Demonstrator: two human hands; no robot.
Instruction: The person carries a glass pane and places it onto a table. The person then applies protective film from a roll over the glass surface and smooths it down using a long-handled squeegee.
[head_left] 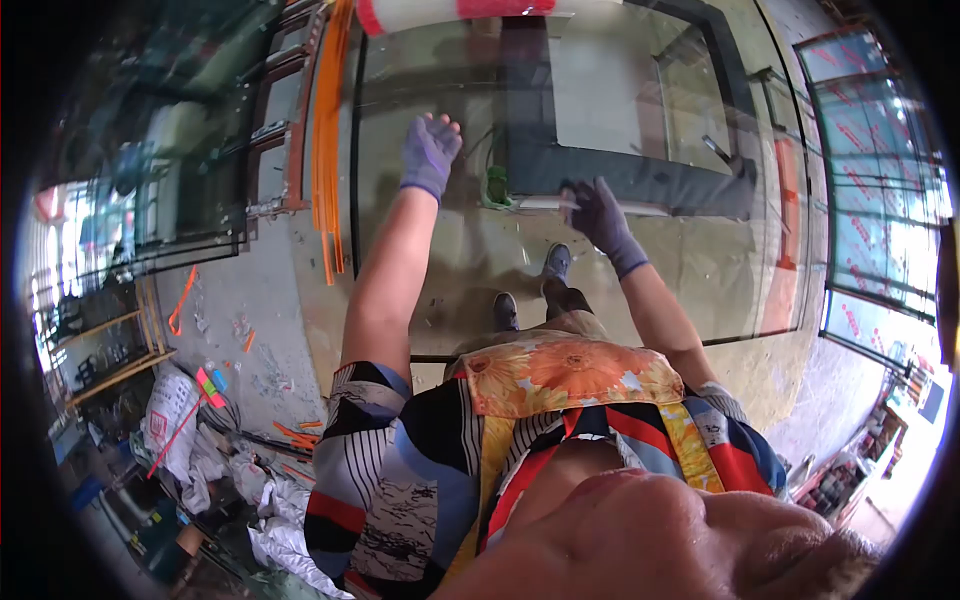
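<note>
A large clear glass pane [470,290] with dark edges lies in front of me; my shoes show through it. My left hand [430,157], in a purple-grey glove with bare fingertips, is over the left part of the pane, its fingers loosely stretched and nothing seen in them. Over the middle right is my right hand [603,222], gloved alike, thumb and fingers apart, fingertips a little blurred. Whether either hand touches the glass I cannot tell. A wide dark border [620,172] shows at the pane beyond my right hand. A small green object [497,186] sits between the hands.
A red and white roll [455,12] is at the far edge. Long orange strips [327,140] run along the left side. Dark glass panes [170,130] stand at left, and framed panes with red markings [870,190] at right. White sacks [172,420] lie lower left.
</note>
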